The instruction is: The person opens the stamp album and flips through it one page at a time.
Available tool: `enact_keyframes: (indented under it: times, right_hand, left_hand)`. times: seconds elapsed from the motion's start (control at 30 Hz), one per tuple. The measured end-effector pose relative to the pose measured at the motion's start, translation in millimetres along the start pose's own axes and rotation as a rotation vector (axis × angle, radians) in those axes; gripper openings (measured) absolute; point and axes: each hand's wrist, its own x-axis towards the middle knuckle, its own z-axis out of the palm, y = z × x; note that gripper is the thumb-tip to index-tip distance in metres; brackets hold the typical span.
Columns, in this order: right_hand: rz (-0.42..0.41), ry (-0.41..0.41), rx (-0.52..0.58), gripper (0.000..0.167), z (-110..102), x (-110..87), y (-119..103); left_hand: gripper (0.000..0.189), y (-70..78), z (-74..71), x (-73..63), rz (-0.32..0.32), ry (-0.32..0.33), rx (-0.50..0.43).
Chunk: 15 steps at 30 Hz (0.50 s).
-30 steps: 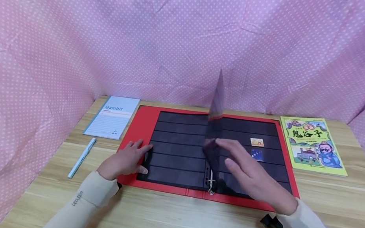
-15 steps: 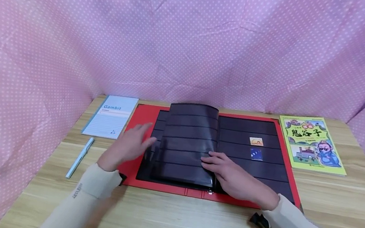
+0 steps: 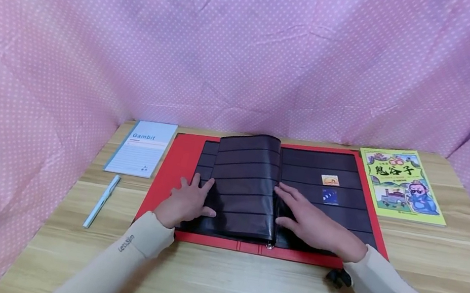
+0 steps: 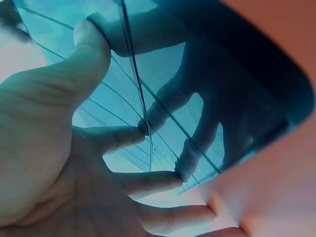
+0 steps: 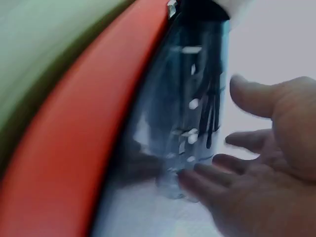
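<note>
On the album (image 3: 181, 152), the left grip (image 3: 186, 203), spread, touches the page (image 3: 245, 185) at its eight o'clock; the right grip (image 3: 312, 224), relaxed, is at its four o'clock.

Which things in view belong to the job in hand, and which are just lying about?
Likely in the job:
binder, open
curved page
left hand, touching that page
right hand, near its bound edge
orange card and blue card, on the right-hand page

Likely just lying about:
notebook
pen
yellow book
</note>
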Motion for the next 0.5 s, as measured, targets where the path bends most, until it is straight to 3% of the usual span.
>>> enact_keyframes:
  times: [0.17,0.5]
  right_hand:
    - [0.111,-0.069,-0.001,0.079,1.7,0.0,7.7]
    - [0.131,-0.070,-0.002,0.079,5.5,3.9,2.5]
  left_hand:
    - [0.090,-1.2,-0.5,-1.2,0.013,0.006,-0.016]
    - [0.086,-6.1,-0.4,-2.2,0.021,0.034,-0.060]
